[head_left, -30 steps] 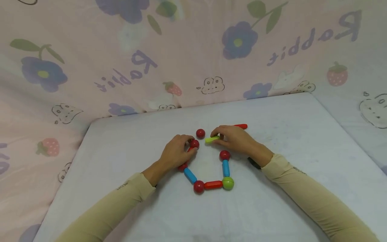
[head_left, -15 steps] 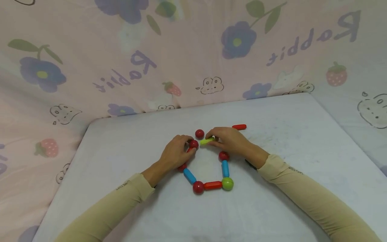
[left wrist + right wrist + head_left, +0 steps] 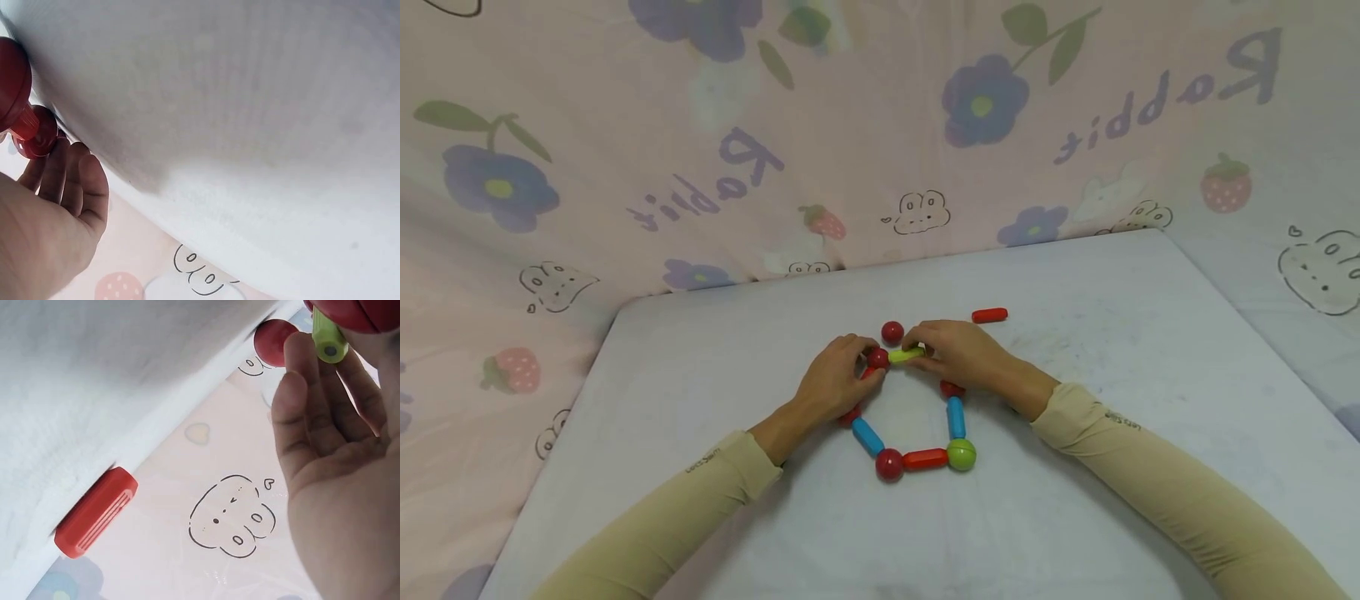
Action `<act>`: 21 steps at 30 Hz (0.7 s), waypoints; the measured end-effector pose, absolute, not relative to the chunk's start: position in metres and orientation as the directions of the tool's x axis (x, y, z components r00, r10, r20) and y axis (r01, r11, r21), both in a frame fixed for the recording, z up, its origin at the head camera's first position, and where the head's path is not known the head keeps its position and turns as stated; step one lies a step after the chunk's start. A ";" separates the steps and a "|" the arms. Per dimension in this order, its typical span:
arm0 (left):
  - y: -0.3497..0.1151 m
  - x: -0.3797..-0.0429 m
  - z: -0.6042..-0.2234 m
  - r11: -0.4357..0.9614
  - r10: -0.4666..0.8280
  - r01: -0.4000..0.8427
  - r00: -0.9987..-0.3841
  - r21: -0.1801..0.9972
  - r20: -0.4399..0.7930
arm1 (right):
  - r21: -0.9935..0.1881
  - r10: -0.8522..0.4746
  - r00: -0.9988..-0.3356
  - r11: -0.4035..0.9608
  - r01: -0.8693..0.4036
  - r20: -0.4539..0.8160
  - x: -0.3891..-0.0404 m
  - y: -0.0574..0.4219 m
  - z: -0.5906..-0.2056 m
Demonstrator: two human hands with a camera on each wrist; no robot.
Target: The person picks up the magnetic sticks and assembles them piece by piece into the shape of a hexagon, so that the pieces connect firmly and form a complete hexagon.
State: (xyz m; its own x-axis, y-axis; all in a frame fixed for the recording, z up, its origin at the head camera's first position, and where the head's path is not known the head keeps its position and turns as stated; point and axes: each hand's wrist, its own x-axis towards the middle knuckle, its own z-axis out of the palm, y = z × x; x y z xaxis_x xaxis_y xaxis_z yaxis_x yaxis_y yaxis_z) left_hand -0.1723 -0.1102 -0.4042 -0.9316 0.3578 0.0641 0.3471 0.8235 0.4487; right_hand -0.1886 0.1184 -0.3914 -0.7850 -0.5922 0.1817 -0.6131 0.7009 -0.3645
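My left hand (image 3: 835, 379) pinches a red ball (image 3: 877, 358) at the upper left of a chain of balls and sticks on the table. My right hand (image 3: 966, 357) pinches a short yellow-green stick (image 3: 904, 355), its left end right at that ball. In the right wrist view the stick (image 3: 330, 347) shows a grey disc on its end. Down from the held ball run red and blue sticks (image 3: 868, 437), a red ball (image 3: 890, 464), a red stick (image 3: 925, 459), a green ball (image 3: 961, 454) and a blue stick (image 3: 956, 417). Another red ball (image 3: 952, 388) tops it, partly under my right hand.
A loose red ball (image 3: 892, 332) lies just behind the hands. Farther right is a loose red stick (image 3: 989, 315), also in the right wrist view. The white table (image 3: 700, 333) backs onto a pink printed cloth (image 3: 865, 125).
My right hand has moved left with the yellow-green stick, bringing its end to the red ball in my left hand. The left hand has stayed in place. The loose red stick is now fully uncovered.
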 end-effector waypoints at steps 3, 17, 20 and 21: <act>-0.110 -0.172 -0.405 0.825 0.358 0.349 -0.931 0.445 0.066 | -0.369 -0.593 -0.786 0.702 -0.610 0.173 -0.188 0.118 -0.391; -0.111 -0.174 -0.403 0.806 0.433 0.449 -0.892 0.386 0.132 | -0.424 -0.580 -0.806 0.705 -0.568 0.117 -0.187 0.115 -0.393; -0.110 -0.175 -0.404 0.803 0.450 0.466 -0.883 0.371 0.137 | -0.438 -0.578 -0.809 0.704 -0.560 0.105 -0.187 0.115 -0.393; -0.110 -0.175 -0.404 0.804 0.453 0.467 -0.882 0.367 0.131 | -0.439 -0.579 -0.809 0.703 -0.559 0.102 -0.187 0.115 -0.394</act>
State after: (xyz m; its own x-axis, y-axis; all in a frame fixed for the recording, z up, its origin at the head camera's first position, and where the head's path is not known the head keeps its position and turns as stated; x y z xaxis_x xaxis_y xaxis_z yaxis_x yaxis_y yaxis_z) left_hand -0.1750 -0.1097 -0.4042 -0.8820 0.4525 0.1314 0.4674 0.8045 0.3666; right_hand -0.1866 0.1152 -0.3936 -0.8087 -0.5794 0.1019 -0.5591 0.7031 -0.4395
